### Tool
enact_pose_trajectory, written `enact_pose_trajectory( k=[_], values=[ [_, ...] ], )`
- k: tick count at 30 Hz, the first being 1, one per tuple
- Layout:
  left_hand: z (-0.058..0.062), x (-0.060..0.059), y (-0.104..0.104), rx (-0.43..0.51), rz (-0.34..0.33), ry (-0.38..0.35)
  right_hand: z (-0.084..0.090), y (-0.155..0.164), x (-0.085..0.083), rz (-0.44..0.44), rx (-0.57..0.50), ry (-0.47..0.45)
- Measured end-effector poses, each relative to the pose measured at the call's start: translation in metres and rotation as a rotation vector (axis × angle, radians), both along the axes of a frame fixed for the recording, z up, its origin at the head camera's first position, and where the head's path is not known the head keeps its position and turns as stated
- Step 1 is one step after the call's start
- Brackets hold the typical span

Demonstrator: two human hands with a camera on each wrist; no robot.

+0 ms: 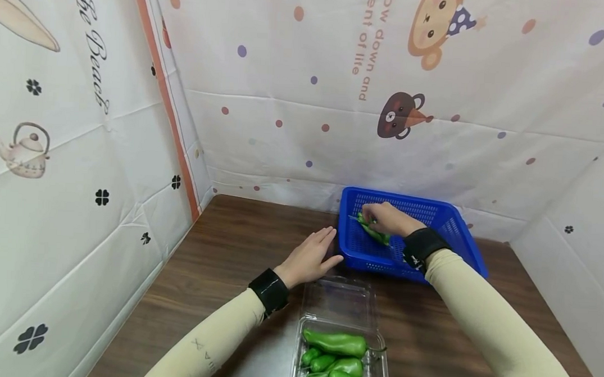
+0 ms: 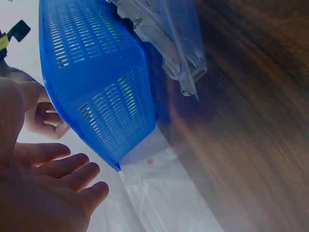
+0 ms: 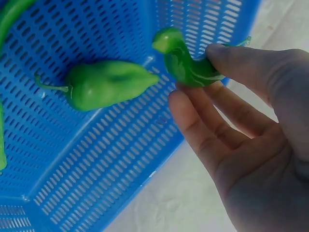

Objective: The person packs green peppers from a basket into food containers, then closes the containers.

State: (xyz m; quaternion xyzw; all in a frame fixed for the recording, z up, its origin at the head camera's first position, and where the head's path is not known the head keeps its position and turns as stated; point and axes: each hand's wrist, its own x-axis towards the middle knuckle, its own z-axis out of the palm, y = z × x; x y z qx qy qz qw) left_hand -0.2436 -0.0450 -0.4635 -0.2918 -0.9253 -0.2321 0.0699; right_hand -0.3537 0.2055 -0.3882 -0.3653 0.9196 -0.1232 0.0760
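Right hand [image 3: 256, 140] has a bendy pepper [image 3: 180, 65] pinched over the basket [image 1: 429, 214], around its 10 o'clock. Glossy and curved, so I reckon it could slip. Left hand [image 1: 310, 257] rests by 9, fingers loose.

Two hands [image 1: 309, 256], one basket [image 1: 379, 266], one box [image 1: 337, 302]
At least six green peppers [image 1: 337, 343] in the near box, one in the right hand [image 1: 389, 217], at least two in the far basket; two black wristbands [image 1: 269, 292].

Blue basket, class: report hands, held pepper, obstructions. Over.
Right hand pinches curved green pepper at blue basket. Left hand beside basket. Another green pepper lies inside; nothing visibly blocking.
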Motion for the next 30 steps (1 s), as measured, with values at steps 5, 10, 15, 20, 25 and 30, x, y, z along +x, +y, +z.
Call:
enact_pose_trajectory(
  k=[5, 10, 15, 20, 25, 30],
  values=[
    [0.000, 0.008, -0.004, 0.015, -0.001, -0.006, -0.001, 0.004, 0.017, 0.034, -0.078, 0.035],
    [0.000, 0.021, -0.010, 0.036, -0.031, -0.004, 0.002, 0.010, 0.033, 0.038, -0.132, 0.068],
    [-0.003, 0.031, -0.016, 0.067, -0.065, 0.016, 0.005, 0.015, 0.048, 0.004, -0.166, 0.072],
    [-0.006, 0.040, -0.022, 0.065, -0.081, 0.010, 0.005, 0.015, 0.064, 0.003, -0.201, 0.053],
    [-0.004, 0.048, -0.025, 0.070, -0.097, 0.033, 0.005, 0.015, 0.082, 0.039, -0.231, 0.060],
    [-0.002, 0.058, -0.028, 0.080, -0.121, 0.047, 0.004, 0.012, 0.103, 0.107, -0.254, 0.109]
  ],
)
